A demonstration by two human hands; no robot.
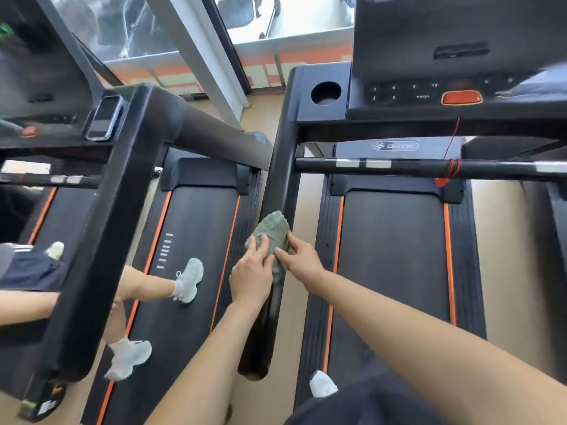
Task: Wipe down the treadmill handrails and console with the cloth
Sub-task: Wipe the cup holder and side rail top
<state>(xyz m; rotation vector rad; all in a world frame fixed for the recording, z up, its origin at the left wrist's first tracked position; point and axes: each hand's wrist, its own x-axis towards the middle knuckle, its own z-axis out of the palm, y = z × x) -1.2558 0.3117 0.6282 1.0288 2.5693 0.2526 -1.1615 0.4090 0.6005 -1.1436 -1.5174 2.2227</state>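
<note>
Hands come first: two bare hands meet on one crumpled grey-green cloth [271, 233]. The left hand [251, 276] lies flat on the near left part of the cloth, fingers spread and pressing down. The right hand [302, 259] comes in from the right with its fingers bent onto the cloth's right edge, pinching it lightly. Neither hand is closed into a fist.

The cloth is draped over the long black left handrail [277, 185] of the treadmill on the right. It sits about halfway along the rail, and the rail's near end sticks out below the hands.

Far up this rail is the black console [429, 72] with one round cup hole [325, 92], one red oval stop button [461, 97] and small number keys. One thin red cord [451, 151] hangs from it and winds around one black crossbar [429, 167]. Below lies one dark running belt with orange stripes [392, 271]. One white shoe tip [322, 384] shows near the bottom.

To the left stands a second black treadmill [122, 210]. One dark phone [104, 117] rests on its console. Another person's two legs are there, with two white sneakers [188, 280] on its belt.

Far away are windows [122, 26] and an orange and white wall strip [276, 65].
</note>
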